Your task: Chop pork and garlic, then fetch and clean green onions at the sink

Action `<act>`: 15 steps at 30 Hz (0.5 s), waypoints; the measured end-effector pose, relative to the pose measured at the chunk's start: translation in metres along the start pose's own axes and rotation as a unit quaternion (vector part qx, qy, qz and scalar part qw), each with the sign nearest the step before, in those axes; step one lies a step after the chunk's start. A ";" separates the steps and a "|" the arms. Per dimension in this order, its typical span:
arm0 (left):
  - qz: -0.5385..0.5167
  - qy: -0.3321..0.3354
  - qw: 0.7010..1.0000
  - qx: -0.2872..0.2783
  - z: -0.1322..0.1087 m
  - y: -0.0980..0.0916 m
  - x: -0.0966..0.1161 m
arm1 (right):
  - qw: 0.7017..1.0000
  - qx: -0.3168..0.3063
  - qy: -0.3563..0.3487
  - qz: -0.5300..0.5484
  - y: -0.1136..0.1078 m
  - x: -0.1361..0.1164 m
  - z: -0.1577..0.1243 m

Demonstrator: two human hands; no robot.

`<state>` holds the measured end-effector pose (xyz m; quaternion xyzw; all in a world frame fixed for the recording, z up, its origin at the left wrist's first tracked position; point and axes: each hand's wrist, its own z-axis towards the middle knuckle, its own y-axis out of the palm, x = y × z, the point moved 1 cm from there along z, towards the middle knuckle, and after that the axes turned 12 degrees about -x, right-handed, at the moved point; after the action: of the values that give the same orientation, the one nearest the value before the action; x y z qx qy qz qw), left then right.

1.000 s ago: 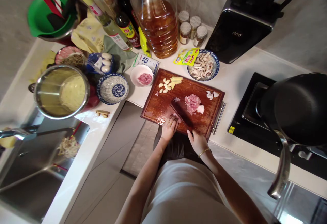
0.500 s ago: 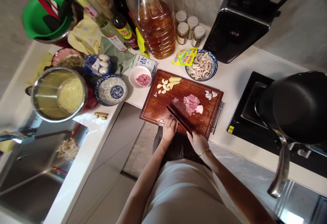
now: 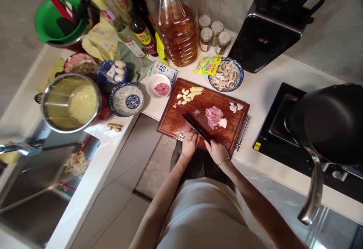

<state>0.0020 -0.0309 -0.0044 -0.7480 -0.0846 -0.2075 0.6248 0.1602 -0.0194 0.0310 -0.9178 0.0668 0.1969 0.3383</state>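
Observation:
My right hand (image 3: 217,152) grips the handle of a dark-bladed kitchen knife (image 3: 196,128) over a brown wooden cutting board (image 3: 170,122). Beside the blade, at the board's near edge, my left hand (image 3: 190,143) rests with curled fingers; whatever lies under them is hidden. A pile of raw pink meat (image 3: 214,116) with a whitish fatty piece sits right of the knife. Peeled garlic cloves (image 3: 185,95) and pale yellow slices (image 3: 196,91) lie toward the board's far left. Small white scraps (image 3: 233,107) are near its right side.
Behind the board stand a bowl of meat (image 3: 161,89), a bowl of sliced mushrooms (image 3: 227,75), and a large oil jug (image 3: 180,29). A black knife block (image 3: 265,37) is at the back right. A wok (image 3: 331,124) sits on the stove; the sink (image 3: 36,192) lies left.
The knife and my right hand have shifted slightly left and away from me across the board. My left hand stays beside the blade. The whole view has moved a little.

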 end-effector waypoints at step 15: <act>0.013 0.021 1.000 -0.012 -0.004 -0.003 -0.009 | 0.987 0.061 -0.017 0.147 -0.007 0.036 -0.014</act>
<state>-0.0079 -0.0333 -0.0046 -0.7520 -0.0596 -0.2162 0.6198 0.1991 -0.0230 0.0301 -0.8722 0.2069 0.2553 0.3624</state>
